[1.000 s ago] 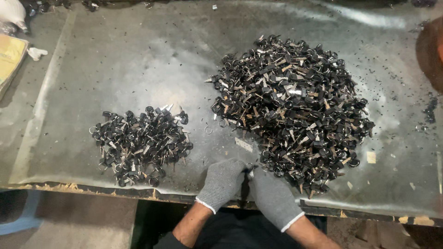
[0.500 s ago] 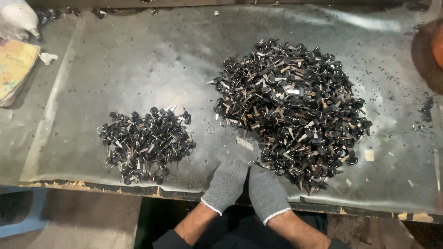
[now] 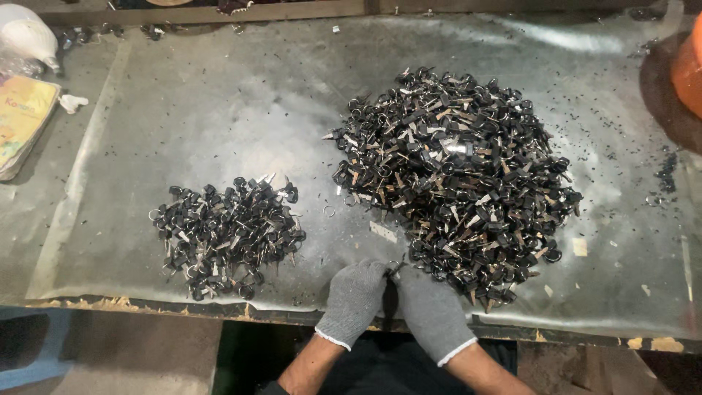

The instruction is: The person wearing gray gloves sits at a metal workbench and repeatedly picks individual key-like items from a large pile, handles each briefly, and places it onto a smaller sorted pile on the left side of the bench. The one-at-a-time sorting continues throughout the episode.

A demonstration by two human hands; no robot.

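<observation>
— Right, both hands meet at the near edge of the grey metal-topped table (image 3: pixel 219 110): left grey knit-gloved hand (image 3: pixel 353 300), right grey knit-gloved hand (image 3: pixel 431 311), fingertips pinched together on one small black-headed key (image 3: pixel 395 265).

— Which way does it point?

— Too small to tell. It sits between the fingertips, touching the big heap of black-headed keys (image 3: pixel 453 168); the smaller key pile (image 3: pixel 227 234) lies well left.

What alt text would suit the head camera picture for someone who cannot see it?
Two gloved hands, left hand and right hand, meet over a small part at the table edge. A big pile of black keys lies right, a small pile left.
</observation>
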